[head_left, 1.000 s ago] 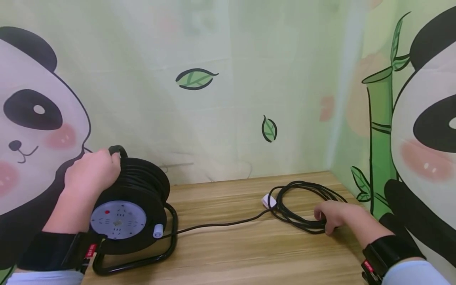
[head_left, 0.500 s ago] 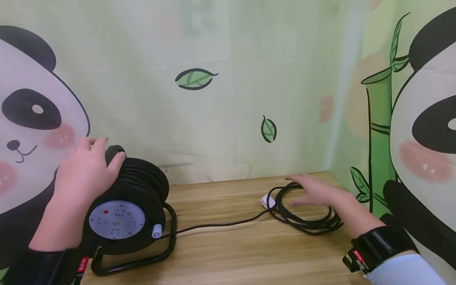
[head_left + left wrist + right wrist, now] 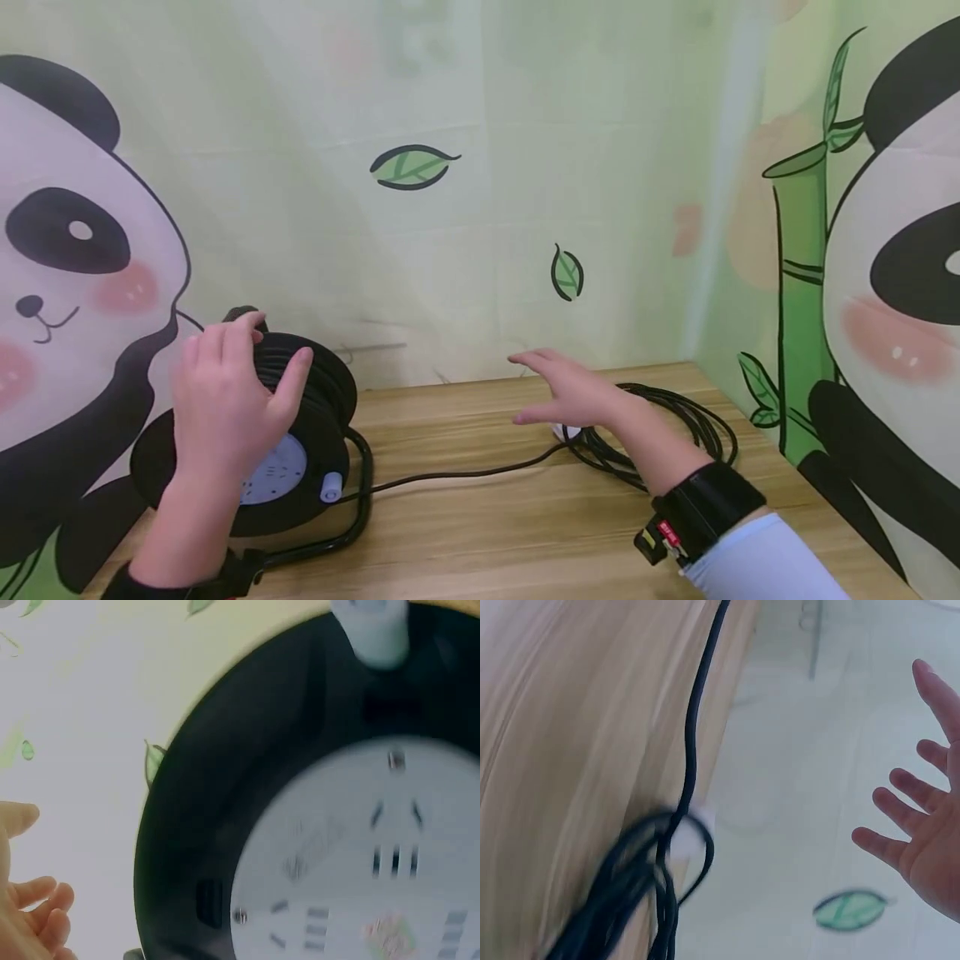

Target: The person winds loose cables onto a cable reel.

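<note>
At the left, the cable reel (image 3: 324, 442) stands upright on the desk (image 3: 480, 533), resting on its bent tube stand (image 3: 367, 467). It could tip or skid if the left arm knocked its rim or if the black cord (image 3: 465, 474) were pulled hard; a turning drum might also trap a finger beside the pale knob (image 3: 332, 487).

The person's left grip (image 3: 228, 408) is wide, thumb well apart from the lightly bent fingers, and holds nothing. Its fingertips overlap the top handle (image 3: 238, 314) in the head view, so contact there is hard to rule out.

Further right, the cord runs low across the desk. A sleeve or wrist strap catching it would probably drag the loops out of shape.

The right grip (image 3: 566, 392) is spread, thumb apart, holding nothing, raised in front of a white piece (image 3: 567, 432) that it partly hides.

Beyond it lies the loose coil (image 3: 611, 457), behind the right forearm; nothing visible ties it, so its loops may spill or tangle if snagged.
</note>
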{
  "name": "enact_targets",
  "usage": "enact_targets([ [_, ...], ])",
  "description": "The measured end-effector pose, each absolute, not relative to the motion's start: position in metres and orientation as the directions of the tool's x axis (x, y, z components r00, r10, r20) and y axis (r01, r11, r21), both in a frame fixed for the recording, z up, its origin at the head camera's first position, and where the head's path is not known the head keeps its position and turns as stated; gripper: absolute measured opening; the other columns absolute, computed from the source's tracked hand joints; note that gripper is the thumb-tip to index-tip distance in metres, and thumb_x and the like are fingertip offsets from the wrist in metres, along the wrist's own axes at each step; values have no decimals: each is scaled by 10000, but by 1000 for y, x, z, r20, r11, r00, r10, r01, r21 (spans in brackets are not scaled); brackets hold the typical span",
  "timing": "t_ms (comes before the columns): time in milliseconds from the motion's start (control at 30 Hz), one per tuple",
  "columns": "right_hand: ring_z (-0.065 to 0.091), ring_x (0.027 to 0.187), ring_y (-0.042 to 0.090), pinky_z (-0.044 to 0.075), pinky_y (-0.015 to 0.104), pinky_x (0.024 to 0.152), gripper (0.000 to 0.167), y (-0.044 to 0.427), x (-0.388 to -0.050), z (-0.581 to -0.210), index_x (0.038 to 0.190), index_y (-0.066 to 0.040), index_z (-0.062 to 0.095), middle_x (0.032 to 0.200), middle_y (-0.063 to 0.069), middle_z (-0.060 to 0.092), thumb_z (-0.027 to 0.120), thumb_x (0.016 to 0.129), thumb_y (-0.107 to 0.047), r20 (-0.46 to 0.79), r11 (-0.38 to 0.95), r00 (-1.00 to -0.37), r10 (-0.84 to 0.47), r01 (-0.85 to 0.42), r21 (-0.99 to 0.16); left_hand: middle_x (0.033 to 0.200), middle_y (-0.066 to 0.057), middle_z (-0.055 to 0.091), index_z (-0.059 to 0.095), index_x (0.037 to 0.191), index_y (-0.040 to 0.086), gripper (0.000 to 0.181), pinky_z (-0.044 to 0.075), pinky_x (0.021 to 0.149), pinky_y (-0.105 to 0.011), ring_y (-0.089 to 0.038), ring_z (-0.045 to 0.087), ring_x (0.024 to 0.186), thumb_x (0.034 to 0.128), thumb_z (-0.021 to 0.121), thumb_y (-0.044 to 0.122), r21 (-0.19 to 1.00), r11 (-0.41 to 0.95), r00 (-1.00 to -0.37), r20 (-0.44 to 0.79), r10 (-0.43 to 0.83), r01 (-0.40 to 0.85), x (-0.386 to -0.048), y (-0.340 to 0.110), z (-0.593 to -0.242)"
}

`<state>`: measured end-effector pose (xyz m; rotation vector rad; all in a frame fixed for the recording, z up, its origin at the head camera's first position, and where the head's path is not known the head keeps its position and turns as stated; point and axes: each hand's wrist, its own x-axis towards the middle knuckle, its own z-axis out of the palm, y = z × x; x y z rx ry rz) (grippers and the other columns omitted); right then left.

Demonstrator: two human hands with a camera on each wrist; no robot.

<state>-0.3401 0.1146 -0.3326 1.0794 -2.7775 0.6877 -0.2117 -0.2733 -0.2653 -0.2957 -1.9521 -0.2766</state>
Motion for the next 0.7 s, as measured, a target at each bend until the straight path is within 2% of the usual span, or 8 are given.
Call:
enact_targets([
  [67, 381, 1429, 315, 345, 509, 1118, 891, 99, -341, -336, 1578, -157, 369, 1579, 125, 373, 794, 865, -480, 211, 635, -738, -641, -665, -394, 956, -216, 596, 599, 1186, -78, 526, 398, 732, -553, -421, 504, 859, 925, 684, 371, 116, 939, -438, 898, 40, 325, -207, -269, -271],
  [200, 391, 1425, 277, 351, 477, 1117, 874, 68, -344, -346, 1578, -186, 372, 1582, 88, 383, 778, 872, -505, 150, 615, -717, -681, -671, -416, 814, -98, 623, 659, 1046, -3, 413, 444, 634, -477, -299, 549, 752, 953, 691, 398, 237, 941, -622, 782, -37, 242, -198, -266, -277],
  [367, 381, 1438, 248, 337, 446, 1131, 822, 32, -350, -364, 1577, -198, 376, 1593, 57, 381, 743, 905, -498, 77, 600, -697, -713, -663, -448, 638, 7, 563, 676, 887, 78, 485, 405, 513, -369, -199, 521, 593, 999, 564, 537, 304, 943, -796, 600, -78, 136, -195, -269, -283],
  [500, 385, 1437, 238, 335, 428, 1135, 764, 6, -350, -381, 1558, -178, 408, 1576, 60, 412, 727, 925, -462, 33, 594, -682, -730, -658, -463, 548, 16, 459, 628, 699, 124, 537, 352, 476, -339, -194, 466, 531, 1019, 516, 541, 335, 940, -904, 419, -86, 66, -196, -271, -290],
  [600, 401, 1424, 214, 349, 396, 1124, 736, -13, -349, -394, 1542, -168, 433, 1555, 53, 438, 720, 929, -456, -2, 601, -671, -741, -662, -448, 530, 7, 422, 559, 601, 137, 565, 334, 460, -338, -198, 455, 498, 1024, 518, 509, 342, 939, -957, 281, -74, 28, -197, -273, -295],
  [700, 413, 1416, 189, 357, 360, 1116, 734, -31, -345, -405, 1536, -145, 440, 1542, 34, 460, 711, 933, -465, -33, 600, -651, -758, -677, -427, 548, 20, 496, 573, 608, 137, 568, 359, 480, -350, -190, 501, 520, 1025, 504, 516, 337, 942, -984, 171, -47, 14, -200, -276, -301],
])
